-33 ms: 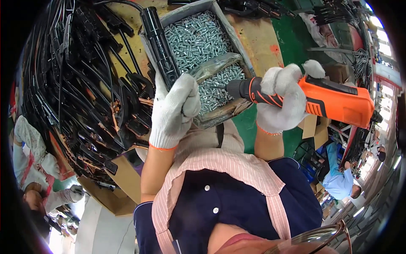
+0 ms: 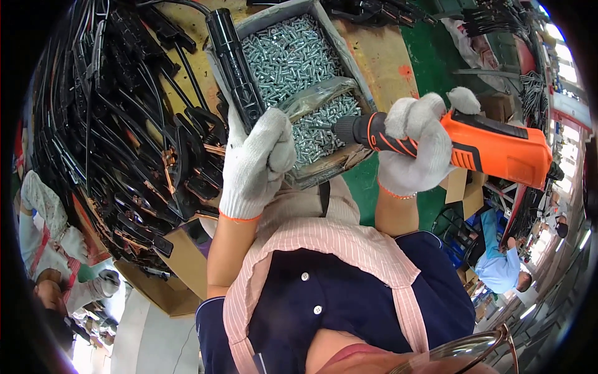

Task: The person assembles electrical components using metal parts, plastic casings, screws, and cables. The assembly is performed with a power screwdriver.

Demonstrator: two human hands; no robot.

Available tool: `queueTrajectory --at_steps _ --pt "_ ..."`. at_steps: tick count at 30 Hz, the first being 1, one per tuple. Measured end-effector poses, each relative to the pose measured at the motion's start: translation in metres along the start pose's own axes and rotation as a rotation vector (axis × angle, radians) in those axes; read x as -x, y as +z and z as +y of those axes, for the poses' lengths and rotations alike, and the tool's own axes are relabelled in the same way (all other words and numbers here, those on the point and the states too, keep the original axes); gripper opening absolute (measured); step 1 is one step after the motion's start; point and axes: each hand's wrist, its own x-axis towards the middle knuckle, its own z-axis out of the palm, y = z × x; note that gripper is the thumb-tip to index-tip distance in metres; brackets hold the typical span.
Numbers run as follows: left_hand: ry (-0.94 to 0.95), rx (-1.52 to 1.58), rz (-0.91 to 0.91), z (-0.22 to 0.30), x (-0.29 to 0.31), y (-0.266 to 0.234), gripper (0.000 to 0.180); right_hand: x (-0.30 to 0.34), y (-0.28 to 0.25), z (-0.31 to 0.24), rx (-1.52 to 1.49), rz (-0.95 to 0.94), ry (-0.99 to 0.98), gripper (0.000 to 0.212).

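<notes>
Hundreds of black clamp-like parts (image 2: pixel 118 124) lie heaped across the left of the bench, the biggest mass in view; beside them sits a tray (image 2: pixel 349 59) filled with silver screws (image 2: pixel 286 56), a clear plastic bag (image 2: pixel 317 93) lying over its near end. Over the tray's near edge, the right hand (image 2: pixel 417 146), in a white knit glove, has its fingers wrapped tight around an orange and black power screwdriver (image 2: pixel 461 143), tip pointing left. Just left, the gloved left hand (image 2: pixel 255 165) is fisted round a long black handle piece (image 2: pixel 233 65) held up over the tray
</notes>
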Motion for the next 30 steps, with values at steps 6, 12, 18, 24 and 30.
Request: queueTrajectory --at_steps 6,12,18,24,30 --pt "-0.019 0.030 -0.005 -0.002 -0.002 -0.001 0.048 -0.004 0.002 0.006 0.241 0.003 -0.049 0.043" --pt "0.008 -0.035 0.038 -0.005 -0.003 0.002 0.051 -0.003 0.003 0.004 0.122 0.090 -0.002 0.051" --pt "0.157 -0.121 0.069 -0.016 -0.014 0.021 0.021 -0.016 0.000 -0.019 0.145 0.070 -0.036 0.029" --pt "0.078 -0.052 0.105 -0.026 -0.024 0.013 0.035 -0.019 -0.022 -0.024 0.168 0.348 -0.099 0.029" --pt "0.056 -0.004 0.017 -0.027 -0.024 0.009 0.054 -0.015 -0.035 -0.031 -0.042 0.451 -0.038 0.030"
